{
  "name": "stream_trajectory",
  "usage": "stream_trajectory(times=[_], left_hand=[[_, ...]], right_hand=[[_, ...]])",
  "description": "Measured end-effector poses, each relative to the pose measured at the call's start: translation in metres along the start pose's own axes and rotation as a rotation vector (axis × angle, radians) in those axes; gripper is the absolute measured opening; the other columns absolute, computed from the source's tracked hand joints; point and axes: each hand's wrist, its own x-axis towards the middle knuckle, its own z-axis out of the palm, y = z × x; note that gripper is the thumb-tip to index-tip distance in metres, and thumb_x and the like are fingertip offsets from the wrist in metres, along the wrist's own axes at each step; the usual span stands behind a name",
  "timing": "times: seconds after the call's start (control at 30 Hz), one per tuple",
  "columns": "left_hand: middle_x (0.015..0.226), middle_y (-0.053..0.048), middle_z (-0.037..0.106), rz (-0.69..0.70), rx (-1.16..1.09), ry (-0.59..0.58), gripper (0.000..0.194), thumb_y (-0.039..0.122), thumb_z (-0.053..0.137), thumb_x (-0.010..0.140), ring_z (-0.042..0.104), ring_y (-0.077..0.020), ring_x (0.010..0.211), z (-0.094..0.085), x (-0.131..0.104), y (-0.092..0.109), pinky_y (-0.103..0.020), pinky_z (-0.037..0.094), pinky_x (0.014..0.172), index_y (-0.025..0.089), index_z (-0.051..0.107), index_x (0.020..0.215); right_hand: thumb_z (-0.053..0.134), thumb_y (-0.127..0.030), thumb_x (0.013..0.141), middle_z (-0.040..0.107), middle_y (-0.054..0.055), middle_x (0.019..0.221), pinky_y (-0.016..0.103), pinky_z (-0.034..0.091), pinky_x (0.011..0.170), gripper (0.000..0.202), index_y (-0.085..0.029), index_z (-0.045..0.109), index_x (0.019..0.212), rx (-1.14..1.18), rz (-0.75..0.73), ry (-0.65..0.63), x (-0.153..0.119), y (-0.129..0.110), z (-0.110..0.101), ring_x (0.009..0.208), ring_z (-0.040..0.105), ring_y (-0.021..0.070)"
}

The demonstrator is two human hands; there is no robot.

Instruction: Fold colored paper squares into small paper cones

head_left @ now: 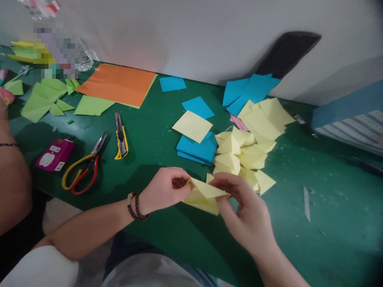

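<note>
- Yellow sheet [206,196] pinched in left grip [164,190] and right grip [248,211], partly folded, held over desk [335,187].
- Folded yellow pieces [229,149] heaped just beyond right grip.
- Blue stack [197,148] beside them, overlapped by yellow square [193,125].
- Scissors [97,149] and cutter [121,137] laid leftward.

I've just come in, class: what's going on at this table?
A person's left hand pinches one end of a folded yellow sheet; the right hand touches the other end. Just beyond lie folded yellow pieces and a blue stack. Scissors and a cutter lie to the left, in neither hand.
</note>
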Motion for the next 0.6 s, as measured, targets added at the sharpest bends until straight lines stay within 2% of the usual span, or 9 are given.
stream_trajectory(times=[0.07, 0.2, 0.37, 0.5, 0.6], left_hand=[[0.072, -0.002, 0.063, -0.003, 0.012, 0.019, 0.009, 0.021, 0.063, 0.074, 0.059, -0.0114, 0.063, 0.0, 0.0, 0.002, -0.018, 0.046, 0.055, 0.013, 0.064, 0.07], [0.076, -0.004, 0.067, -0.01, 0.005, 0.028, 0.014, 0.024, 0.06, 0.081, 0.063, -0.0128, 0.066, -0.001, 0.0, 0.002, -0.018, 0.048, 0.056, 0.013, 0.066, 0.075], [0.081, -0.003, 0.069, 0.013, -0.051, 0.034, 0.011, 0.024, 0.059, 0.084, 0.066, -0.0145, 0.074, 0.0, -0.001, -0.002, -0.019, 0.051, 0.063, 0.015, 0.065, 0.084], [0.078, -0.001, 0.067, 0.013, -0.097, 0.047, 0.008, 0.024, 0.059, 0.084, 0.064, -0.0126, 0.07, 0.001, -0.001, -0.004, -0.018, 0.05, 0.061, 0.016, 0.06, 0.085], [0.075, 0.001, 0.064, 0.029, -0.066, 0.077, 0.007, 0.023, 0.059, 0.084, 0.061, -0.0106, 0.067, 0.002, -0.001, -0.004, -0.017, 0.048, 0.059, 0.017, 0.058, 0.084]], right_hand=[[0.05, -0.013, 0.08, 0.069, 0.004, 0.101, 0.028, 0.055, 0.069, 0.039, -0.025, 0.054, 0.117, 0.05, 0.001, 0.022, -0.001, 0.002, 0.001, 0.085, 0.065, 0.0166], [0.049, -0.009, 0.08, 0.065, 0.006, 0.11, 0.035, 0.055, 0.08, 0.042, -0.026, 0.054, 0.118, 0.102, 0.03, 0.059, -0.003, 0.005, 0.003, 0.09, 0.065, 0.0173], [0.053, -0.014, 0.084, 0.066, 0.006, 0.108, 0.038, 0.056, 0.079, 0.037, -0.026, 0.053, 0.118, 0.014, 0.021, 0.152, -0.005, 0.004, 0.009, 0.091, 0.066, 0.0195], [0.053, -0.012, 0.085, 0.068, 0.007, 0.109, 0.038, 0.057, 0.079, 0.042, -0.026, 0.05, 0.124, -0.101, -0.066, 0.171, -0.007, 0.0, 0.013, 0.091, 0.068, 0.0205], [0.052, -0.012, 0.087, 0.069, 0.006, 0.106, 0.038, 0.057, 0.078, 0.042, -0.026, 0.048, 0.126, -0.123, -0.062, 0.197, -0.007, -0.001, 0.012, 0.089, 0.069, 0.0205]])
